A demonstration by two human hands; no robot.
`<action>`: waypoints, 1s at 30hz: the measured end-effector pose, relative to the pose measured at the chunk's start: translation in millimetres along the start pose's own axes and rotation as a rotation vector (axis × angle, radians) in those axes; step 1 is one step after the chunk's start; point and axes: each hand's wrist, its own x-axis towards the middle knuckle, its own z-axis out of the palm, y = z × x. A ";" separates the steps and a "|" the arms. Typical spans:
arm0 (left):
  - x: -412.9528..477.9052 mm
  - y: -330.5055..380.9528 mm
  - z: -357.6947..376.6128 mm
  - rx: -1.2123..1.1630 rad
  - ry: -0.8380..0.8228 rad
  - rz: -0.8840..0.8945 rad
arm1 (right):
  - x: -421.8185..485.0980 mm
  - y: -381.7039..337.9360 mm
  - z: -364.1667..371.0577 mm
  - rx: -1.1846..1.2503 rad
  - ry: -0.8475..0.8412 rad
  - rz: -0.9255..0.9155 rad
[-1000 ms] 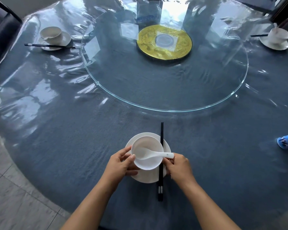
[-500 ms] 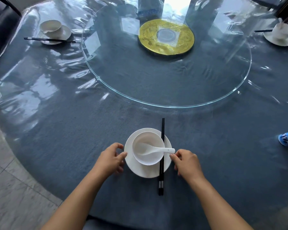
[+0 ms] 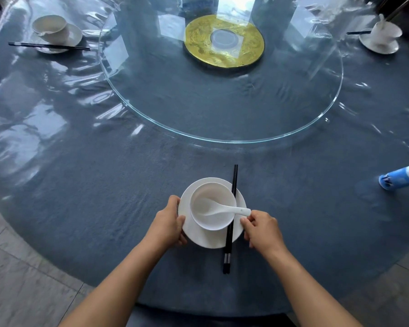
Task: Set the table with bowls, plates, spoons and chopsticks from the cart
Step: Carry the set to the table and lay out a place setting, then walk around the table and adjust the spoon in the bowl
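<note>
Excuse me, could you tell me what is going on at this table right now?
A person is laying a place setting on a round blue table. The left hand grips the left rim of a white plate, while the right hand is at its right rim, by the spoon handle. The spoon lies in a bowl on the plate, with black chopsticks across the plate's right side. Two more settings sit farther round.
</note>
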 end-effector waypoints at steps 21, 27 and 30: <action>-111.4 0.9 -157.4 0.515 0.443 0.082 | -58.1 -182.8 -22.4 -0.086 0.149 -0.558; -175.3 -72.5 -263.6 0.489 0.582 -0.063 | -102.0 -303.5 89.4 -0.379 -0.081 -0.788; -210.5 -132.5 -326.0 0.448 0.660 -0.143 | -127.9 -371.6 160.8 -0.474 -0.183 -0.885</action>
